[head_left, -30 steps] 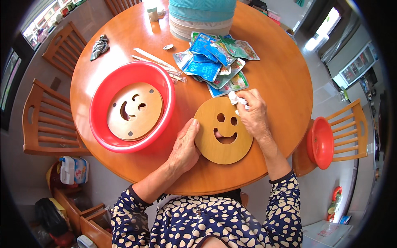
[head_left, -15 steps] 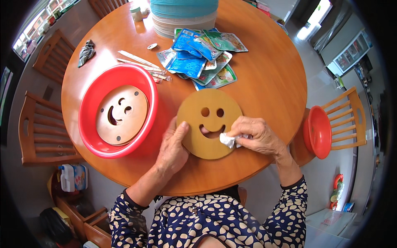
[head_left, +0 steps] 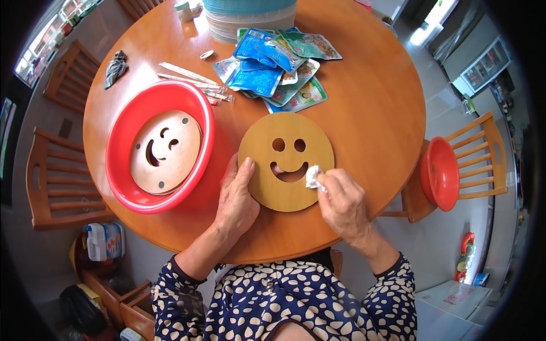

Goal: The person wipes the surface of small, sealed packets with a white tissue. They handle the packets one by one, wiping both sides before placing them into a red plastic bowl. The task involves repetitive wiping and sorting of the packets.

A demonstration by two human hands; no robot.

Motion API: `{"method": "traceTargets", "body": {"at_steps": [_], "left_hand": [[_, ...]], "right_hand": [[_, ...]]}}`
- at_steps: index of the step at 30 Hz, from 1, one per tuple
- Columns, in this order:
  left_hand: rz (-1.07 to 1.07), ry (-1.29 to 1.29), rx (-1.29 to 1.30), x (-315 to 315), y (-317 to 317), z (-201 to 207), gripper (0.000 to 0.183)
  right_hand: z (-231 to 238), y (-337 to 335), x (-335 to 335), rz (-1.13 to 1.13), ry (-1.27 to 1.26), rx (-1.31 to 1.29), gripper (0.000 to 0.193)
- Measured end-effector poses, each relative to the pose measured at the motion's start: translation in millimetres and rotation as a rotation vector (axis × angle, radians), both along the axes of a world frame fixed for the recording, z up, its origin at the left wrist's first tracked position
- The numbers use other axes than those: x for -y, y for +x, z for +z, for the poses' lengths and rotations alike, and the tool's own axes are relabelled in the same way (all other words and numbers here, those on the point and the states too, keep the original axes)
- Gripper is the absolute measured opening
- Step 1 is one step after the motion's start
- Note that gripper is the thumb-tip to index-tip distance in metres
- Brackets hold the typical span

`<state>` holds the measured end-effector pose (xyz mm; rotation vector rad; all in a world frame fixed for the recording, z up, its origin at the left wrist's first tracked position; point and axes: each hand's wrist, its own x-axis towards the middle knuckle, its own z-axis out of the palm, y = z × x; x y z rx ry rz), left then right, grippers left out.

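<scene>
A round wooden smiley-face trivet [head_left: 287, 139], with two eye holes and a cut-out mouth, is tilted up over the near part of the table. My left hand [head_left: 236, 196] grips it by its left edge, thumb on the front and fingers behind; a fingertip shows through the mouth. My right hand [head_left: 344, 202] is closed on a crumpled white tissue [head_left: 313, 177], which lies against the trivet's face beside the right end of the mouth. Left of my left hand stands a red basin [head_left: 209, 133] holding a stack of similar discs [head_left: 165, 150], the top one dotted with dark pads.
Blue and green food pouches [head_left: 259, 79] are heaped at the far middle, before a blue and white stacked container [head_left: 250, 17]. Wrapped chopsticks [head_left: 193, 77] lie behind the basin. A dark crumpled cloth [head_left: 116, 69] is far left. Another red basin [head_left: 442, 173] rests on a chair at right.
My right hand has turned more upright, and the tissue has slid slightly up along the trivet near the mouth's right corner. My left hand keeps its hold.
</scene>
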<state>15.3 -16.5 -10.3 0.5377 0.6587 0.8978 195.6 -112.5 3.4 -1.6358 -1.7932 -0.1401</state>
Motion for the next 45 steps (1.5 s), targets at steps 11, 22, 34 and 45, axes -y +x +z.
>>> {"method": "traceTargets", "body": {"at_steps": [11, 22, 34, 45], "left_hand": [[-0.034, 0.026, 0.060, 0, -2, -7, 0.033], [-0.050, -0.003, 0.133, -3, 3, -8, 0.032], [-0.009, 0.582, -0.085, 14, -20, 60, 0.033], [0.358, 1.628, -1.060, -42, -134, 99, 0.036]], "right_hand": [[13, -42, -13, 0.419, -0.157, -0.386, 0.024], [7, -27, -39, 0.483, -0.045, -0.159, 0.034], [40, 26, 10, 0.647, -0.543, -0.453, 0.027], [33, 14, 0, 0.596, -0.531, -0.523, 0.028]]}}
